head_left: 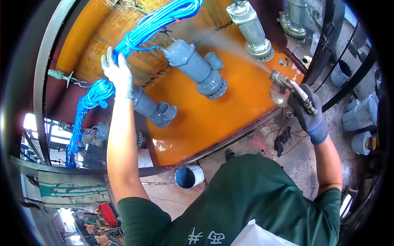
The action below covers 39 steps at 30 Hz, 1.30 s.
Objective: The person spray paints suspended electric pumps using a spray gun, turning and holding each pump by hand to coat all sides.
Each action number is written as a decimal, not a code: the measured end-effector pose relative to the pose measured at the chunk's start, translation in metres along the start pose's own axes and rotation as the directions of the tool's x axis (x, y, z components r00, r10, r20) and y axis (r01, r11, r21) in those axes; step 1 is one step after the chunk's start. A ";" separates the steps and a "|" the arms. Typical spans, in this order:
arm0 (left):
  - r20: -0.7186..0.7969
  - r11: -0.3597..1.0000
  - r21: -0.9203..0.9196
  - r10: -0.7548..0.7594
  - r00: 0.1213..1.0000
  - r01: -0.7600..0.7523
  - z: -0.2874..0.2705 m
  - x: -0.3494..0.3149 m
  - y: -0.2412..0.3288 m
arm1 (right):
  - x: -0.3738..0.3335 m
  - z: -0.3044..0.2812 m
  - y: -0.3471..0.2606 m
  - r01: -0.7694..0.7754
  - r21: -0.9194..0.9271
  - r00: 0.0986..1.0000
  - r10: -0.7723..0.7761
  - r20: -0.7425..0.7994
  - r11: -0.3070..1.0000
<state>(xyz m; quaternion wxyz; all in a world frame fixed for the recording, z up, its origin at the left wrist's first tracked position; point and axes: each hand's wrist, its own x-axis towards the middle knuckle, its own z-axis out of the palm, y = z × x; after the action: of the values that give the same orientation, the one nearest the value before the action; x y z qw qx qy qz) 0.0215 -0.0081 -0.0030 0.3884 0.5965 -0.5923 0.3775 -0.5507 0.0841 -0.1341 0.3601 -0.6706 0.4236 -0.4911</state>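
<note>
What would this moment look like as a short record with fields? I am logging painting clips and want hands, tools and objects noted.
setting: orange-stained spray booth wall
left hand: gloved, resting on top of a grey pump
right hand: gloved, gripping a spray gun
spray: mist runs from the gun toward the middle grey pump
other pump: lighter grey, upper right
cables: blue coils above the pumps
floor: blue-lined bucket below the booth edge

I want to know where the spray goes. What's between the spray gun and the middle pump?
Only paint mist over the orange board, from spray gun to pump, in the head view.
</note>
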 end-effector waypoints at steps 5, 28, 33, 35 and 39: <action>-0.089 0.988 -0.127 0.074 0.993 -0.085 0.004 -0.006 0.014 | 0.006 -0.011 0.012 0.310 -0.329 0.799 -0.057 0.599 0.892; -0.048 0.753 -0.643 -0.217 0.975 0.136 -0.022 -0.035 0.089 | 0.046 0.010 0.002 -0.146 0.101 0.988 0.140 0.058 0.984; 0.026 0.573 -0.801 -0.259 0.966 0.176 -0.033 -0.043 0.122 | 0.024 0.038 -0.023 -0.119 0.210 0.887 0.009 0.461 0.970; 0.029 0.525 -0.835 -0.253 0.967 0.163 -0.042 -0.054 0.136 | 0.014 0.040 -0.027 0.076 0.098 0.805 -0.119 0.581 0.992; 0.053 0.562 -0.819 -0.135 0.989 0.120 -0.066 -0.107 0.152 | -0.004 0.029 0.031 -0.142 0.080 0.915 0.100 0.391 0.987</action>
<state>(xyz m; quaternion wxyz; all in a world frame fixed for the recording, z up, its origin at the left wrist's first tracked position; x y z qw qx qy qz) -0.1316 0.0968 -0.0705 0.6510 0.3871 -0.6519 0.0363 -0.5298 0.0779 -0.1709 0.5012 -0.7066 0.3583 -0.3482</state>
